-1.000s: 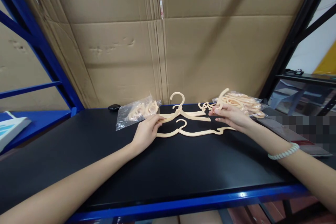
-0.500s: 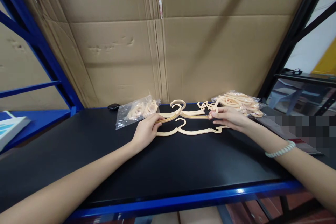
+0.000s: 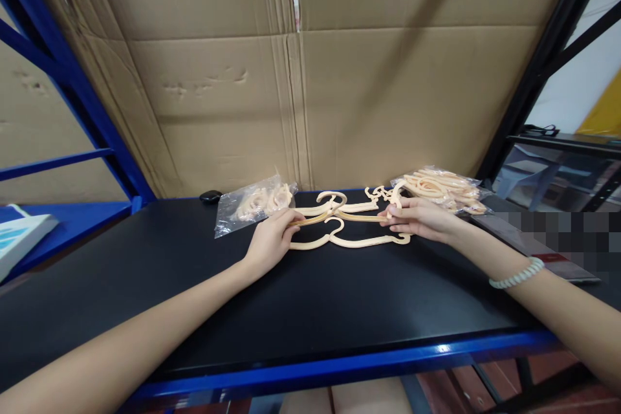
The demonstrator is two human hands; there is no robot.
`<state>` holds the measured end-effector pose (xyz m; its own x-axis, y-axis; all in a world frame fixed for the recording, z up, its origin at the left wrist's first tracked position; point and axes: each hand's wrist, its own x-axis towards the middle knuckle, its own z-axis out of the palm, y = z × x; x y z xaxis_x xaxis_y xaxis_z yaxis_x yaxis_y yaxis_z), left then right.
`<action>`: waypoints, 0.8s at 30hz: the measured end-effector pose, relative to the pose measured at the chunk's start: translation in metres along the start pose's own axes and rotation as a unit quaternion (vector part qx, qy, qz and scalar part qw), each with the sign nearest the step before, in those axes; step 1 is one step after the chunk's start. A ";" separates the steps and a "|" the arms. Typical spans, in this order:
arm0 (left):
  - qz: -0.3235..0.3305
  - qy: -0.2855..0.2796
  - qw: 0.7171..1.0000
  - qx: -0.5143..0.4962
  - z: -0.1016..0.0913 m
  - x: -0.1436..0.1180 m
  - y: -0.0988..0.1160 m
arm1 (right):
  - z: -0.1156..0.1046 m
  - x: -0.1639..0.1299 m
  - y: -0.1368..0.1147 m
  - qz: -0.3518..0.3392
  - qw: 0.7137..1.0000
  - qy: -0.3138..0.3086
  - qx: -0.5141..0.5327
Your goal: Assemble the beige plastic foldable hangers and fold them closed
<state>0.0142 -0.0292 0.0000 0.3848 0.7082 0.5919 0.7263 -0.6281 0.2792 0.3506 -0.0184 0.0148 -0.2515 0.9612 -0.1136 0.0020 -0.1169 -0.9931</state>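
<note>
So on the far left there's a white box [image 3: 22,236] sitting on the blue shelf, edge only. Then a small dark oval thing [image 3: 210,196] at the back of the black tabletop [image 3: 310,310], smooth matte surface with a blue metal rim. Next to it a crinkly clear bag [image 3: 252,204] with cream plastic pieces inside, looks untouched and closed as far as I can tell.

Left hand [image 3: 269,242] has its fingers pinched shut on the left arm of a thin cream plastic hanger [image 3: 334,210], which hangs just above the table near the back middle. Right hand [image 3: 420,220] is pinched on the other end of the same hanger. A second hanger [image 3: 349,240] lies flat right below it, closer to me, hook curled up.

My read: one hanger laid out, one in hand, a few loose ones [image 3: 376,195] behind, so early-ish. The right-side bag [image 3: 444,189] has its hangers poking out, so plenty left.

Behind everything, creased brown corrugated cardboard [image 3: 310,77]. The hangers are skinny, glossy, with little notches at the ends
</note>
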 end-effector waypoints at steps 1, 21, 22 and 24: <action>0.001 0.002 1.000 0.000 0.000 0.000 0.000 | 0.000 0.000 0.000 0.000 1.000 0.000 0.005; 0.003 0.014 1.000 -0.017 0.001 0.000 -0.002 | 0.006 0.001 -0.001 -0.067 0.997 0.024 0.033; 0.004 0.015 1.000 -0.016 0.002 0.000 -0.002 | 0.006 0.001 -0.001 -0.079 0.996 0.025 0.029; 0.006 0.016 1.000 -0.015 0.002 -0.001 -0.003 | 0.008 0.001 0.000 -0.101 0.994 0.029 0.022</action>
<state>0.0130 -0.0273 -0.0027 0.3751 0.6897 0.6194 0.7037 -0.6468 0.2940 0.3427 -0.0199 0.0145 -0.1865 0.9788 0.0848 -0.0848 0.0700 -0.9939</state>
